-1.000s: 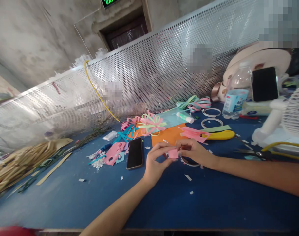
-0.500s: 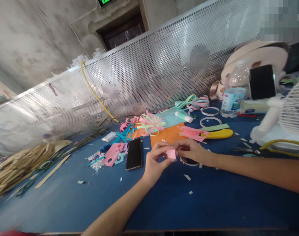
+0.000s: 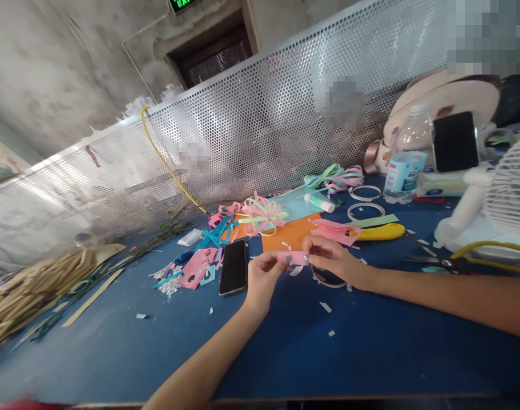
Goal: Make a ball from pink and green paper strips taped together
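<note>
A small strip of pink paper (image 3: 294,258) is stretched between my two hands, just above the blue table. My left hand (image 3: 263,274) pinches its left end between thumb and fingers. At the other end, my right hand (image 3: 334,259) grips the strip the same way. Below my right hand lies a roll of tape (image 3: 330,280), partly hidden. An orange sheet (image 3: 271,244) lies behind my hands, with a pink and green paper-strip flower (image 3: 263,215) on its far part. To the left of my left hand rests a black phone (image 3: 233,267).
Scissors (image 3: 447,262) and a white fan (image 3: 477,210) stand on the right. A yellow-handled cutter (image 3: 377,232), a glue stick (image 3: 319,203) and a water bottle (image 3: 407,159) are farther back. Brown sticks (image 3: 41,279) lie left. A perforated metal panel (image 3: 242,125) borders the table.
The pink paper was a small folded piece held mostly in my left hand; now it is pulled out flat between both hands. My left hand has shifted slightly left.
</note>
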The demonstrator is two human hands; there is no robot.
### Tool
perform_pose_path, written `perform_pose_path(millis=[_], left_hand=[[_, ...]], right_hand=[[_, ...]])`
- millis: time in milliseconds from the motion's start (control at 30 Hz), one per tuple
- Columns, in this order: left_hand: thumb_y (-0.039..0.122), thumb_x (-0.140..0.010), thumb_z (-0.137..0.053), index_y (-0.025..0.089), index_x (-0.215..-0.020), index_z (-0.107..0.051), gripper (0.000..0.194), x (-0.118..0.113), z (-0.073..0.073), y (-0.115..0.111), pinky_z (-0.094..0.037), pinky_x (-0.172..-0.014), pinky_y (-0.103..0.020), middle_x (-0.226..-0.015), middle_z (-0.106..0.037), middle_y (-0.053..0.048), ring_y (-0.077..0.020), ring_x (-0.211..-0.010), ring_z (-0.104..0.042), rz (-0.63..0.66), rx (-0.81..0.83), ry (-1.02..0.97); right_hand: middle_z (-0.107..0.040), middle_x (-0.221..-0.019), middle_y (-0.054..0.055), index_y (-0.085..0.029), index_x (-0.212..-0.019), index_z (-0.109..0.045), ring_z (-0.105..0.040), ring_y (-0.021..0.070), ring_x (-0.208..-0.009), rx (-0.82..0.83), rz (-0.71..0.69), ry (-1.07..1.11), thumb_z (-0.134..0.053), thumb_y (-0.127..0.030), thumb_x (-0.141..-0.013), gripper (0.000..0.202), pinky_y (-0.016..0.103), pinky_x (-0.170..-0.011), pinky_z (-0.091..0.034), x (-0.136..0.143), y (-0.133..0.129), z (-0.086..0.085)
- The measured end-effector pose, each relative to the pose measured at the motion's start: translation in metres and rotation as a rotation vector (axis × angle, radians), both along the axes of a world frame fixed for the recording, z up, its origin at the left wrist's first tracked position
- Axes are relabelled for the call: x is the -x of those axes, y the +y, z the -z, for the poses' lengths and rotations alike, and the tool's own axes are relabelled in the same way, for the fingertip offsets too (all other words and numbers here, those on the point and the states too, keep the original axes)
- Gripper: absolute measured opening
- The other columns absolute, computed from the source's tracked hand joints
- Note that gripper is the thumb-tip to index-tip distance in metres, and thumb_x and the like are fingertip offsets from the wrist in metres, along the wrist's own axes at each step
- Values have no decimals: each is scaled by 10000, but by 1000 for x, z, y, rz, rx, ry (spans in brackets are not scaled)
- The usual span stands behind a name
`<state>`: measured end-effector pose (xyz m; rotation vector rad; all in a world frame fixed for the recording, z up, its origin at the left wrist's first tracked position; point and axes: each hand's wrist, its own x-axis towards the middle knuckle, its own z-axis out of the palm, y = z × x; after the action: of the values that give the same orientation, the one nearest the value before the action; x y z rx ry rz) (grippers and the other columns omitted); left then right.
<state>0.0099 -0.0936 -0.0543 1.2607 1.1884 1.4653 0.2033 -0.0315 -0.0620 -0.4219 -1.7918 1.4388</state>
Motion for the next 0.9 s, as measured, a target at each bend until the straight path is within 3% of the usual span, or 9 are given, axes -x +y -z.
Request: perform_pose_path(millis=[133, 367, 467, 567, 667, 733, 800, 900], left_hand=[[349, -763, -823, 120, -734, -740, 245, -1, 1, 0, -459, -625, -216, -614, -666, -19, -99, -594, -571, -23, 23, -27], [371, -790, -791, 125, -740, -725, 260, -1, -1, 0, -443, -610, -229, -601, -645, -12, -112, -586, -570, -112, -34, 61], [370, -794, -780, 133, -740, -715, 252, 2, -1, 0, -455, -605, -236, -618, -659, -18, -124, -589, -584, -103, -72, 140], [354, -809, -755, 141, -750, -725, 223, 3, 0, -1, -492, -648, -258, -691, -704, -46, -155, -648, -630, -87, -108, 273], [350, -836, -726, 150, -826, -762, 203, 4, -4, 0, -527, -733, -291, -809, -756, -78, -198, -758, -685, -16, -152, 425], [368, -903, -645, 151, -924, -769, 252, 11, -11, 9, -544, -796, -314, -900, -776, -96, -221, -841, -713, 2, -190, 471], [353, -1015, -410, 137, -996, -753, 406, 27, -23, 26, -555, -843, -345, -952, -779, -116, -228, -879, -728, -81, -226, 513], [162, -962, -420, 147, -1120, -722, 342, 61, -44, 64, -500, -996, -345, -1183, -744, -103, -229, -1118, -677, -220, -215, 1013]], right_hand=[[-471, -775, -16, -220, -827, -508, -468, 149, -713, -48, 44, 11, -583, -331, -923, 165, 281, -655, -381, 1, 2, 1], [-454, -732, -33, -220, -779, -486, -458, 135, -663, -75, 129, -35, -564, -298, -938, 193, 278, -624, -372, 3, -2, 0], [-518, -750, -27, -224, -869, -527, -532, 142, -659, -10, 121, -77, -579, -369, -946, 171, 280, -612, -423, 5, -3, 1], [-615, -892, 16, -220, -990, -572, -607, 160, -715, 25, 78, -97, -629, -441, -917, 239, 291, -626, -476, 7, -2, 2], [-625, -888, 24, -208, -924, -600, -609, 158, -726, -2, 109, -79, -654, -442, -897, 241, 295, -657, -491, 7, 0, 4], [-591, -795, -1, -210, -866, -585, -590, 147, -662, 26, 131, -49, -649, -436, -894, 236, 293, -628, -487, 7, 2, 5], [-566, -755, -19, -219, -857, -567, -579, 142, -618, 73, 137, -26, -646, -444, -887, 240, 290, -589, -479, 6, 3, 6], [-564, -750, -22, -225, -889, -567, -583, 147, -630, 86, 132, -17, -643, -442, -886, 230, 292, -593, -479, 7, 3, 8]])
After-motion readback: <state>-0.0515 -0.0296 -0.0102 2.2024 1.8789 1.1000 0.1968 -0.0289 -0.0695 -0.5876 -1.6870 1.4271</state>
